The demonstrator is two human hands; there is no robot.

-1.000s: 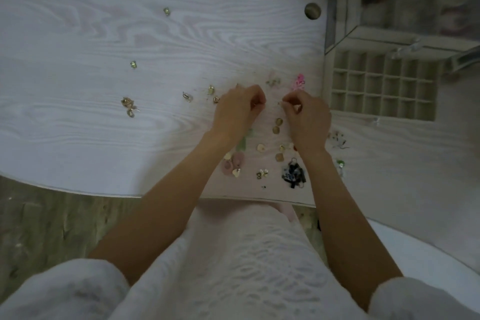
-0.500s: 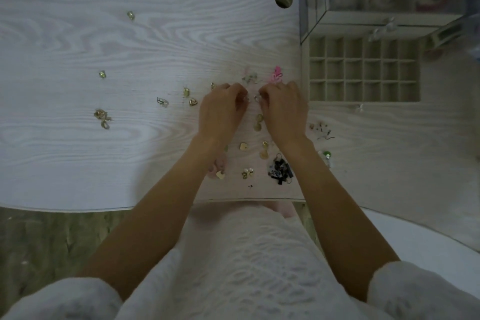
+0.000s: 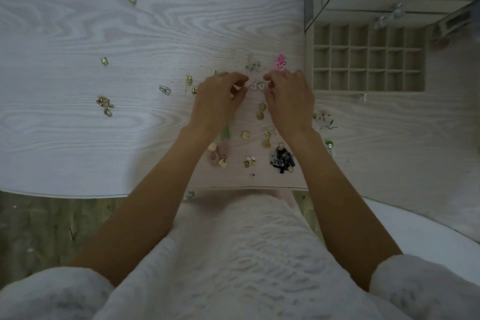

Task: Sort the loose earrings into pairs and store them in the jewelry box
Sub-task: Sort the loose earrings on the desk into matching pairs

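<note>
- The two heart earrings [image 3: 257, 86] lie side by side near the middle of the table [image 3: 78, 34], just left of the jewelry box [image 3: 368, 60]. They look tiny, light, stiff and easy to flick away; best pinched at the outer rims.
- The left hand [image 3: 218, 101] has curled fingers [image 3: 240, 78] touching the left heart.
- The right hand [image 3: 288, 99] pinches the right heart between thumb and forefinger.

earrings [image 3: 260, 110] on table [image 3: 78, 34] | jewelry box [image 3: 368, 57] right of them
</note>
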